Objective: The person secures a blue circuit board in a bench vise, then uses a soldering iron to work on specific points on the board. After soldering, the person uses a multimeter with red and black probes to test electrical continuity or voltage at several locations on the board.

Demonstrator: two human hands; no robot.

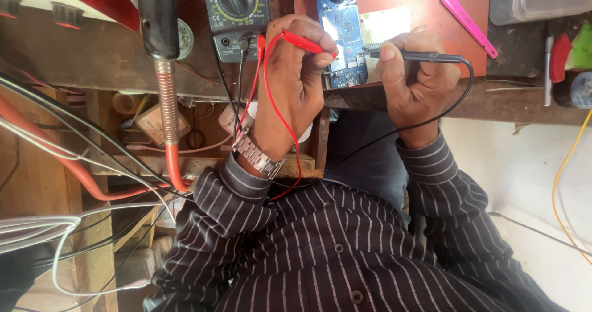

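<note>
My left hand (290, 84), with a metal wristwatch (258, 155) on it, grips a red test probe (306, 43) whose tip points at a blue circuit board (341, 25) on the red bench top. My right hand (412, 81) holds a black test probe (427, 57), its tip touching the board's right edge. Both probe leads run back to a dark multimeter (237, 16) just left of the board. Striped shirt sleeves cover both my arms.
A black tool handle with a coiled spring guard and red hose (163, 53) hangs at the left. A pink plastic tool (461, 17) and a clear plastic box (542, 0) lie at the right. Loose white, black and red cables (55, 164) crowd the left; a yellow wire (562, 170) trails right.
</note>
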